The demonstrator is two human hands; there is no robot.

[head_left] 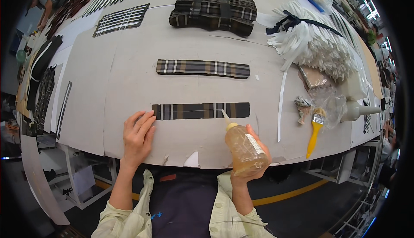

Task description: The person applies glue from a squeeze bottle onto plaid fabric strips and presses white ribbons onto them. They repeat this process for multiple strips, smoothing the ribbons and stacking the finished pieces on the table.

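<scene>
Dark plaid rectangular fabric strip (189,113) laid flat on pale-grey tabletop (129,78), left end touched by left hand (137,137); pinch cannot be told. Amber-filled clear plastic bottle (242,149) clasped in right hand (266,154), slim pale nozzle (226,116) angled over strip.

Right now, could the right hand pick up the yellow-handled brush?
Probably not with its grip occupied: the right hand is wrapped around the squeeze bottle. The way itself looks free, as nothing covers the brush handle.
</scene>
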